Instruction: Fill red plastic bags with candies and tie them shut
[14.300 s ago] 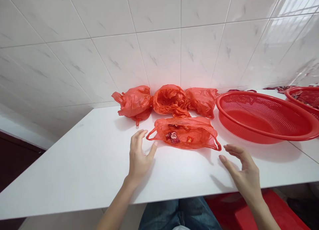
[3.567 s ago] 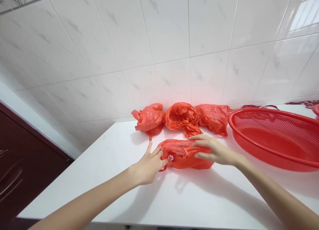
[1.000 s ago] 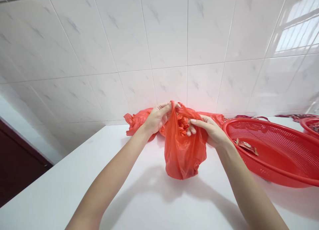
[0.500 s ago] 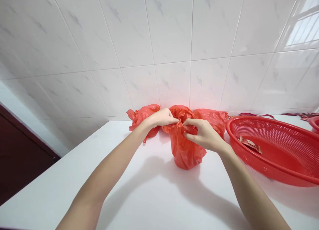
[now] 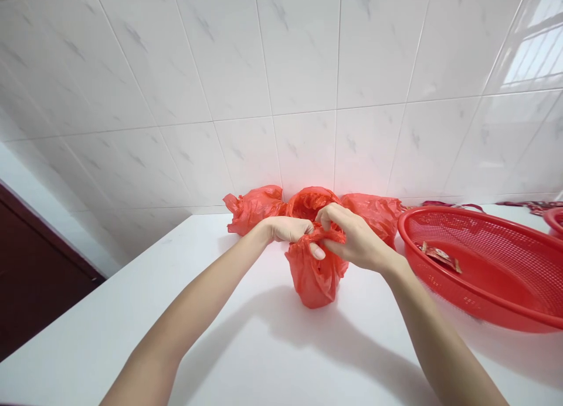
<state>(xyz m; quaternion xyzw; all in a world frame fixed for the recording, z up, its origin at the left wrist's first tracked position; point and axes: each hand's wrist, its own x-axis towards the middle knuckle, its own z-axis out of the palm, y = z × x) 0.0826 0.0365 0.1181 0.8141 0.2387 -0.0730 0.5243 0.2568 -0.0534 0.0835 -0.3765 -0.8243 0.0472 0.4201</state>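
Upright on the white table [image 5: 229,341] stands a red plastic bag [image 5: 315,281], its top bunched between my two hands. My left hand [image 5: 292,230] is closed on the left side of the bag's neck, thumb pointing down over the front. From the right, my right hand [image 5: 354,239] pinches the gathered plastic, fingers bent over the top. What the bag contains is hidden. Just behind it, against the wall, sit other red plastic bags: one on the left [image 5: 255,206], one in the middle [image 5: 313,199] and one on the right [image 5: 376,212].
A large red mesh basket [image 5: 472,309] stands at the right, with a small red and tan packet [image 5: 443,258] inside. Part of another red container [image 5: 555,218] shows at the right edge. Patterned straps [image 5: 523,205] lie along the tiled wall [image 5: 303,71].
The bag has shifted slightly left and toward me. My left hand has turned thumb-down and moved lower, while my right hand's fingers have come over the bag's top.
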